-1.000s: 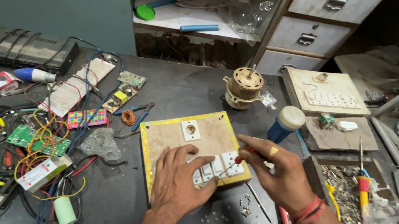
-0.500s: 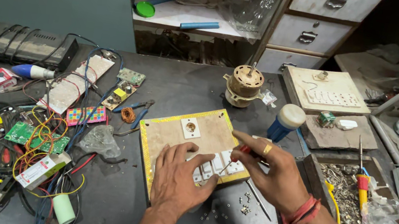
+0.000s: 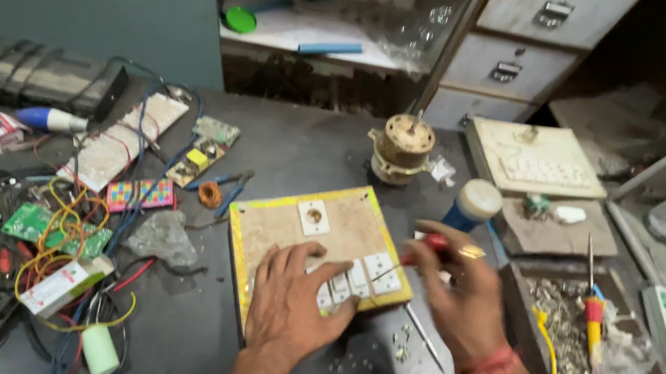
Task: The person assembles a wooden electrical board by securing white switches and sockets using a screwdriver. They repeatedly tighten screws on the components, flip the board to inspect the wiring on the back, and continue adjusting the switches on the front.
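Lying flat mid-bench [image 3: 321,150]: yellow-edged board [image 3: 291,229], long axis running away from the viewer and skewed slightly, near corner toward the bench's front edge. Holding it down, left hand [image 3: 292,295], palm flat, fingers spread open over the white switches [image 3: 364,275] along the board's near-right edge. Just right of those switches, right hand [image 3: 461,299], blurred, closed around a red-handled screwdriver [image 3: 427,249], shaft slanting down-left toward the switches. Crowding the left side, tangled wires [image 3: 73,219]; behind the board, motor [image 3: 402,146]; bare bench between board and motor, scattered screws [image 3: 397,346] in front.
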